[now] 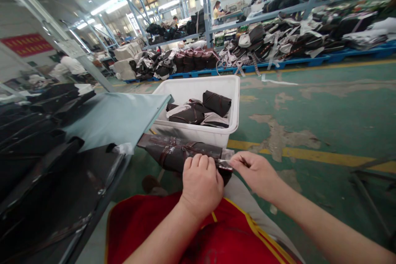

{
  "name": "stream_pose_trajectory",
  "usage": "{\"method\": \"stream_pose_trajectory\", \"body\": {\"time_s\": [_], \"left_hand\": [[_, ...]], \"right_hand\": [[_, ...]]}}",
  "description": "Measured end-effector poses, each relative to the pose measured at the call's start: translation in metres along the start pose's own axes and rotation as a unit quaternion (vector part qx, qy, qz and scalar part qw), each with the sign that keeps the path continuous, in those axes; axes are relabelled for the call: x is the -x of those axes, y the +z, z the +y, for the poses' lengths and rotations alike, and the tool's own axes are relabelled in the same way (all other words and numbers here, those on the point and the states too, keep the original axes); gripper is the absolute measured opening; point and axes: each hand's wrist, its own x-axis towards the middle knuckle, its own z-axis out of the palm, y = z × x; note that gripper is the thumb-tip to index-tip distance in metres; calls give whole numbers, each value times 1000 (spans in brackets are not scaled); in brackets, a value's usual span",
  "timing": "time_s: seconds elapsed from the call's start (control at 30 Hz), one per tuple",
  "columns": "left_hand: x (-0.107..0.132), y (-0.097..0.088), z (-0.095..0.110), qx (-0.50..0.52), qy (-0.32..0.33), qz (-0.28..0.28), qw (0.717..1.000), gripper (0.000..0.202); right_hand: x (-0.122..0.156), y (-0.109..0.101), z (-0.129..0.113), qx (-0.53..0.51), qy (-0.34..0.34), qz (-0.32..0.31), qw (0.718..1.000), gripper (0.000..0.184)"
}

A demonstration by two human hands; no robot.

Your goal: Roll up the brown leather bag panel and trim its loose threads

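**Dark bundle held over the lap**

A person's left hand (201,181) curls its fingers around a dark rolled bundle (179,154) above the lap, just off the worktop's (117,117) edge. The right hand (255,173) pinches a clear strip (227,157) at its end. A white bin (198,132) stands just beyond.
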Motion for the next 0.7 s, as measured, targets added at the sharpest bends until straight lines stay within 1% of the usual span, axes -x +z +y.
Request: {"method": "stream_pose_trajectory", "body": {"time_s": [0.07, 0.1, 0.13, 0.17, 0.23, 0.3, 0.33, 0.43, 0.53, 0.63, 0.67, 0.7], "left_hand": [[-4, -4, -3, -11, 10, -13, 1000, 16], [-6, -6, -5, -15, 14, -16, 1000, 17], [-8, -7, -7, -17, 16, -17, 1000, 18], [-10, -8, -8, -15, 14, -15, 1000, 17], [-12, -7, -11, 0, -3, -8, 1000, 15], [-14, -4, -14, 28, -29, 0, 999, 16], [-15, -2, -15, 44, -41, 3, 998, 17], [-16, 2, -17, 81, -58, 9, 995, 19], [-16, 4, -17, 95, -58, 11, 994, 19], [-15, 5, -17, 108, -60, 21, 992, 19], [-15, 6, -17, 113, -61, 26, 991, 18], [-14, 7, -17, 118, -63, 30, 991, 18]], "right_hand": [[-12, 1, -8, -38, -49, 26, 998, 25], [-18, 2, -13, -70, -58, 33, 995, 24], [-23, 4, -18, -114, -48, 29, 992, 23], [-28, 6, -23, -165, -23, 11, 986, 22], [-35, 9, -33, -267, 52, -50, 961, 24], [-39, 12, -39, -327, 119, -101, 932, 25], [-40, 14, -41, -339, 142, -110, 924, 24], [-41, 15, -43, -345, 180, -94, 916, 22], [-40, 12, -42, -383, 171, -74, 905, 19], [-39, 1, -36, -439, 164, -51, 882, 19], [-39, -4, -34, -444, 166, -41, 879, 20], [-39, -8, -31, -436, 168, -33, 884, 21]]}}
